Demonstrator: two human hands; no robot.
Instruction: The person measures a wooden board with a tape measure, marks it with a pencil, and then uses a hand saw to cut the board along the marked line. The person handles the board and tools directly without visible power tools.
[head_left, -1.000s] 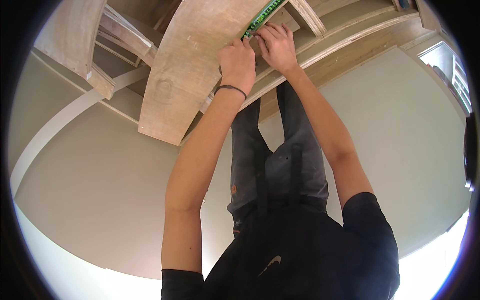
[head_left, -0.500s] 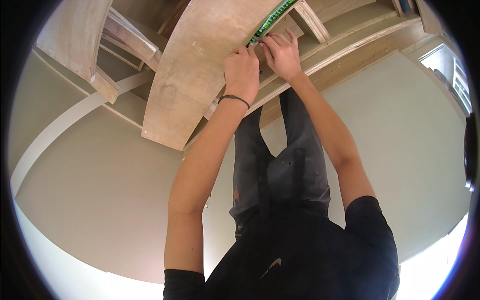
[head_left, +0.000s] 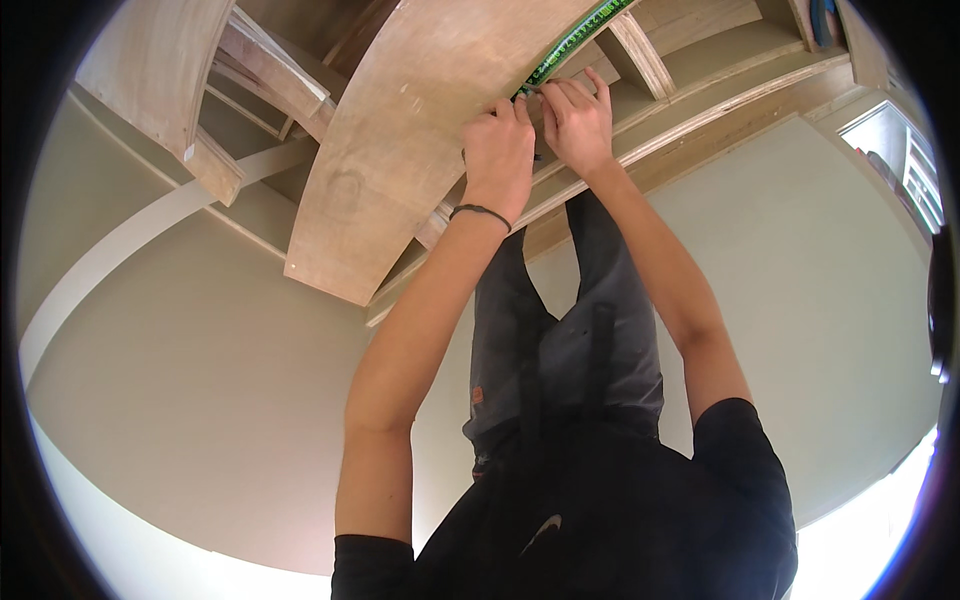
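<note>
A green tape measure blade (head_left: 578,44) with dark markings runs along the right edge of a broad plywood panel (head_left: 385,165). At the blade's near end my left hand (head_left: 500,155) is closed, thumb and fingers bunched on the tape; a dark band circles that wrist. Close beside it on the right, my right hand (head_left: 580,122) pinches the same stretch of tape, with some fingers raised. The fingertips of both hands nearly meet. A small dark piece shows just below the left fingers, too hidden to name.
Beyond the hands, a curved plywood rail (head_left: 735,105) with cross pieces (head_left: 645,55) makes an open frame. Another plywood panel (head_left: 150,75) stands at the left above wooden battens (head_left: 270,70). A pale curved strip (head_left: 110,235) bends down the left side. A window (head_left: 895,140) is at the far right.
Both hands and the tape sit slightly farther right and lower in the picture, as do the plywood pieces. The grip looks the same.
</note>
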